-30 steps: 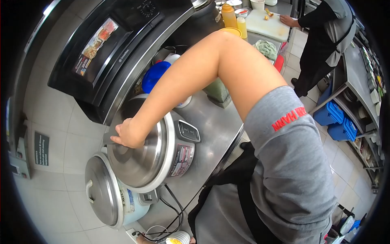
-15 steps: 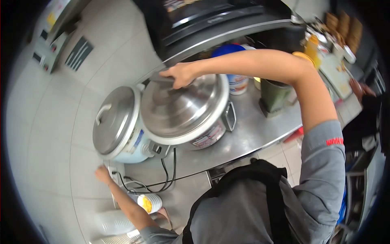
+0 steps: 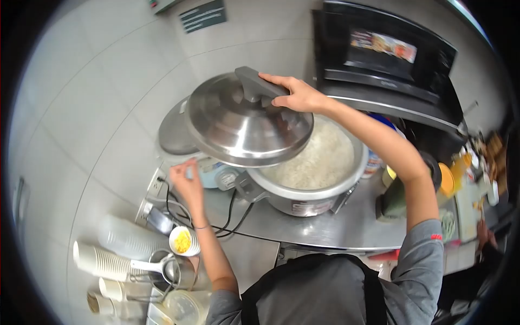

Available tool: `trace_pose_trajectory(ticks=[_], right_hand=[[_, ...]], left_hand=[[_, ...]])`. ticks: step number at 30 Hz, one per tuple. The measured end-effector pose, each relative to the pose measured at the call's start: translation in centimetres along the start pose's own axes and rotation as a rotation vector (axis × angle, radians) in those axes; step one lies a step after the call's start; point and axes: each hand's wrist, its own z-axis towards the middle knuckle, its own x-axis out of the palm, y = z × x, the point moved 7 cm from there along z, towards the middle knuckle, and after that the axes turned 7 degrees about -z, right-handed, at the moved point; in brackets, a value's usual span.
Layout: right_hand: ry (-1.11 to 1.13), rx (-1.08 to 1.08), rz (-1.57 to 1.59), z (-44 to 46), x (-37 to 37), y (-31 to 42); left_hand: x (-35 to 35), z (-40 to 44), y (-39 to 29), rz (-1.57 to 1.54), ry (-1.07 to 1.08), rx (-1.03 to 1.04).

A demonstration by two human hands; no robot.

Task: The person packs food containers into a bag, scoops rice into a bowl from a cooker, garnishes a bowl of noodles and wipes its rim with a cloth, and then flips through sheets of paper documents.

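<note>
My right hand (image 3: 292,93) grips the dark grey handle of a large steel lid (image 3: 249,130). The lid hangs tilted above the left part of a big rice cooker (image 3: 303,201), whose cooked white rice (image 3: 325,154) shows on the right. Behind the lid, and partly hidden by it, stands a second, light blue rice cooker (image 3: 214,174) with its own grey lid (image 3: 176,130) on. In front of that cooker my left hand (image 3: 186,179) is raised with loosely bent fingers, a gap between them and nothing visible in it.
Power cords (image 3: 230,216) run to wall outlets (image 3: 156,183) at the left. Stacked cups (image 3: 103,260), a cup of yellow food (image 3: 184,241) and a strainer (image 3: 168,269) stand lower left. A black appliance (image 3: 384,70) is at the back. Another person's hand (image 3: 486,235) shows far right.
My right hand has lifted the lid off the big cooker and shifted it left, exposing the rice. My left hand has come up from beside the outlet toward the blue cooker. The view has turned.
</note>
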Motion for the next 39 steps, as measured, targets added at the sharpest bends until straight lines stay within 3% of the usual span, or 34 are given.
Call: trace_pose_trajectory(ticks=[5, 11, 14, 17, 19, 20, 23, 29, 33, 35, 39], right_hand=[[0.087, 0.113, -0.114, 6.7, 6.8, -0.8], [0.138, 0.052, -0.132, 11.8, 12.9, -3.8], [0.135, 0.007, -0.12, 13.2, 14.9, -5.4], [0.145, -0.046, -0.101, 14.2, 15.0, -5.6], [0.288, 0.028, -0.103, 14.2, 14.8, -5.2], [0.346, 0.016, -0.128, 14.5, 14.9, -5.3], [0.305, -0.04, -0.338, 14.3, 14.9, -5.0], [0.327, -0.091, -0.39, 13.9, 15.9, -6.0], [0.375, -0.074, -0.368, 13.9, 15.9, -6.0], [0.34, -0.197, -0.297, 14.8, 15.6, -6.1], [0.405, -0.037, -0.197, 16.1, 16.5, -7.6]], left_hand=[[0.0, -5.8, -2.8, -0.005, 0.134, -0.141], [-0.6, -14.0, 1.3, 0.042, 0.205, -0.328], [-0.5, -16.1, 3.6, -0.049, 0.309, -0.586], [0.9, -16.1, 6.0, -0.124, 0.295, -0.599], [3.3, -15.9, 8.1, -0.171, 0.23, -0.534], [4.7, -15.8, 9.9, -0.183, 0.183, -0.599], [7.8, -14.2, 16.1, -0.406, -0.044, -0.895], [11.2, -11.4, 20.1, -0.378, -0.338, -0.992], [10.8, -11.5, 19.3, -0.405, -0.342, -0.999], [11.0, -11.3, 19.8, -0.413, -0.33, -0.951], [9.6, -11.9, 20.6, -0.383, -0.238, -0.961]])
